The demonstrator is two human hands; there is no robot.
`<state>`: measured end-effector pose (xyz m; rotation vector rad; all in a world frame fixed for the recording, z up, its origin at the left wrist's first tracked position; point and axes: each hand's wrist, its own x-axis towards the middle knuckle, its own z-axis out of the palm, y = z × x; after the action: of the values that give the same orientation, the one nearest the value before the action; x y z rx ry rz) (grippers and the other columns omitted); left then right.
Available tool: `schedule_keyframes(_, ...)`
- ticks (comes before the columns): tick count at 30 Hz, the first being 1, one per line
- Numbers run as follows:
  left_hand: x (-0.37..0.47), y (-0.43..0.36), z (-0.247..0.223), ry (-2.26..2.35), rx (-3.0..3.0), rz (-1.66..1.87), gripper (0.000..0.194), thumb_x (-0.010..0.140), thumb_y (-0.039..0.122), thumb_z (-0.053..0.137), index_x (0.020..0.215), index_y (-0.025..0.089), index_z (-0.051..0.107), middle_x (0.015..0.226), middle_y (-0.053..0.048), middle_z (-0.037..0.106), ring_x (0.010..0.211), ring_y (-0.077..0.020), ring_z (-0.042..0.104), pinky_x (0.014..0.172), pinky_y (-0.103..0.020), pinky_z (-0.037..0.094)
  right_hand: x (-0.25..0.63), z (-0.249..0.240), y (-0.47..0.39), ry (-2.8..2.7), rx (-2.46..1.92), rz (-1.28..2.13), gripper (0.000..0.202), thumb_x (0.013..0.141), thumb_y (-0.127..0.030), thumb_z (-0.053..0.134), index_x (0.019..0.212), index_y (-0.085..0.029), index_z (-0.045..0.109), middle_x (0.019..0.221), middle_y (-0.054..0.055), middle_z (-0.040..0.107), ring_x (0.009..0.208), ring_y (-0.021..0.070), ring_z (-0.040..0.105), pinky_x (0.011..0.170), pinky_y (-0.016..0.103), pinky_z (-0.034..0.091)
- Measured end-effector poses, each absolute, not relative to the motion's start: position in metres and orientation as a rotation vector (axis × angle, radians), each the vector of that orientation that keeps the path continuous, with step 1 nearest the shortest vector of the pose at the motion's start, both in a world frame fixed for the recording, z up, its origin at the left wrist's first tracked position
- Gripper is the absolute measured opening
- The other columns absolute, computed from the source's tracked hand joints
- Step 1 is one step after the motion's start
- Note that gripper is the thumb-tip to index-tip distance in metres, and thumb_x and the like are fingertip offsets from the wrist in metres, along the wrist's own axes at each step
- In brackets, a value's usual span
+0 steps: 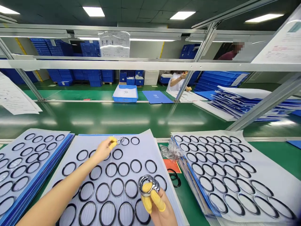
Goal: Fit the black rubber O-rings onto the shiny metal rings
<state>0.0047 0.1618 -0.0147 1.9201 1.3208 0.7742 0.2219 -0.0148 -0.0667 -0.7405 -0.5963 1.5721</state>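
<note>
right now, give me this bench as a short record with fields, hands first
left grip: left hand pinching a ring
right grip: right hand holding a bunch of rings
middle: white sheet with black rings in rows
sides: left sheet and right sheet, both bearing rings
right-hand gap: clear plastic, orange paper, loose rings

The white, rectangular middle sheet (151, 147) looks smooth, like coated paper with a soft sheen; on it, the slim black rings (100, 213) are smooth and glossy, while the bundled silvery-black rings (154, 184) above it gleam like polished metal. Yellow, rubbery finger covers (157, 201) over it look matt. Right of it, crumpled clear plastic film (171, 151) glints; beyond it, the smooth green work surface (141, 117) shines glossily
</note>
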Motion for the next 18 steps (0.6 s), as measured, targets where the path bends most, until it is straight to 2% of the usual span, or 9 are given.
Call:
schedule_keyframes(3, 0.022, 0.12, 0.007, 1.147, 1.719, 0.853, 0.03, 0.093, 0.043, 0.044, 0.104, 0.017, 0.054, 0.083, -0.004, 0.063, 0.069, -0.0159, 0.06, 0.066, -0.031, 0.052, 0.218, -0.065, -0.011, -0.601, -0.763, 1.515, 0.032, 0.075, -0.048, 0.073, 0.08, -0.017, 0.066, 0.05, -0.003, 0.049, 0.047, 0.0096, 0.038, 0.048, 0.023, 0.032)
schedule_keyframes(6, 0.035, 0.083, 0.026, 0.997, 1.52, 0.848, 0.04, 0.085, 0.052, 0.056, 0.104, 0.017, 0.053, 0.07, 0.0, 0.06, 0.053, -0.0119, 0.055, 0.054, -0.025, 0.048, 0.213, -0.059, -0.009, -0.632, -0.719, 1.499, 0.032, 0.074, -0.047, 0.074, 0.078, -0.017, 0.066, 0.049, -0.003, 0.05, 0.045, 0.0085, 0.038, 0.046, 0.021, 0.03)
schedule_keyframes(10, 0.046, 0.058, 0.038, 0.738, 1.079, 0.821, 0.042, 0.072, 0.046, 0.077, 0.097, 0.018, 0.059, 0.065, 0.004, 0.055, 0.05, -0.0077, 0.054, 0.047, -0.017, 0.044, 0.21, -0.04, -0.011, -0.682, -0.676, 1.565, 0.035, 0.071, -0.049, 0.076, 0.074, -0.016, 0.066, 0.051, -0.002, 0.053, 0.045, 0.008, 0.04, 0.045, 0.02, 0.031)
schedule_keyframes(18, 0.049, 0.048, 0.037, 0.669, 0.951, 0.775, 0.033, 0.073, 0.037, 0.079, 0.098, 0.019, 0.064, 0.065, 0.005, 0.057, 0.05, -0.0053, 0.056, 0.047, -0.013, 0.047, 0.212, -0.02, -0.016, -0.8, -0.596, 1.588, 0.036, 0.07, -0.052, 0.074, 0.074, -0.016, 0.069, 0.049, -0.002, 0.05, 0.042, 0.0074, 0.038, 0.043, 0.02, 0.032)
